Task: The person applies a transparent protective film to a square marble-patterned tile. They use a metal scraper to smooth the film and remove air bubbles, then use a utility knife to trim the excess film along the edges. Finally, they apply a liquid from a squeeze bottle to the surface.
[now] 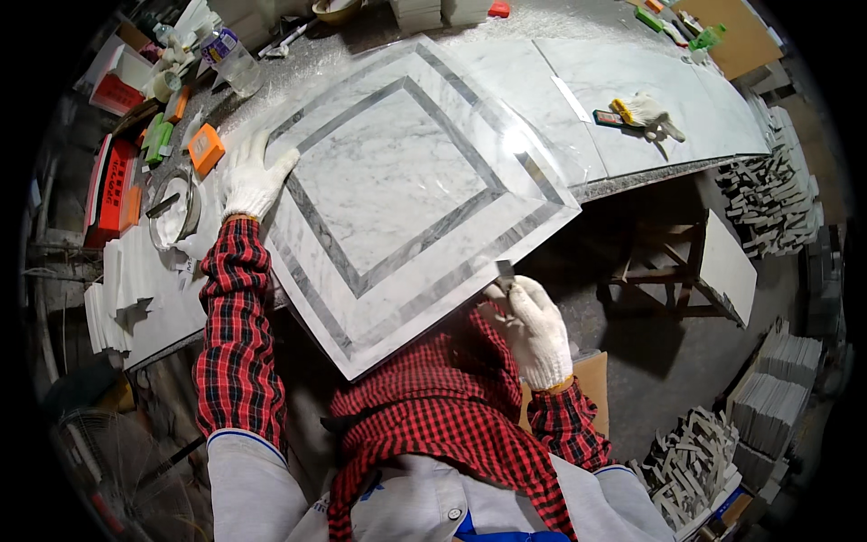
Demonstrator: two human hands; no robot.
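Observation:
A square marble panel (pixel 397 181), white with grey inlaid bands, lies turned at an angle, its near corner overhanging the bench edge towards me. My left hand (pixel 253 176), in a white knit glove, rests with fingers spread at the panel's left edge. Just beyond the near right edge, my gloved right hand (pixel 535 330) pinches a small flat metal scraper (pixel 505 272). The blade stands up against the panel's rim; whether it touches is hard to tell. My fingers hide its lower part.
Left of the panel stand a plastic bottle (pixel 230 59), an orange block (pixel 206 150), a green block (pixel 158 142) and a round dish (pixel 174 212). A glove (pixel 652 115) lies on a marble slab (pixel 668 81) at right. A wooden stool (pixel 691 271) and stacked stone strips (pixel 768 194) stand beyond.

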